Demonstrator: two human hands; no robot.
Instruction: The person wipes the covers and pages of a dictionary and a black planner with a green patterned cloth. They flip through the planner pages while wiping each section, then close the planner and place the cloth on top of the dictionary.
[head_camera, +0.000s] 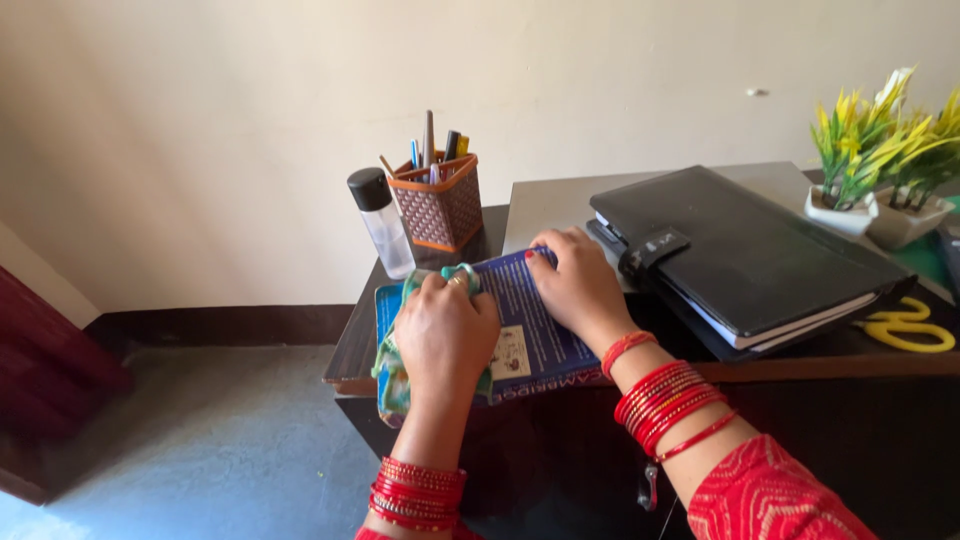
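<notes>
A blue book (540, 330) lies flat near the left end of a dark wooden desk (850, 358). My left hand (445, 335) presses a green patterned cloth (392, 372) onto the book's left part, fingers curled over the cloth. My right hand (578, 285) rests flat on the book's upper right corner, holding it down. Red bangles circle both wrists.
Behind the book stand a clear bottle with a black cap (380, 222) and a woven pen holder (437, 205) with several pens. A thick black organiser (740, 255) lies to the right on a grey laptop. Yellow scissors (908, 327) and potted plants (858, 150) sit far right.
</notes>
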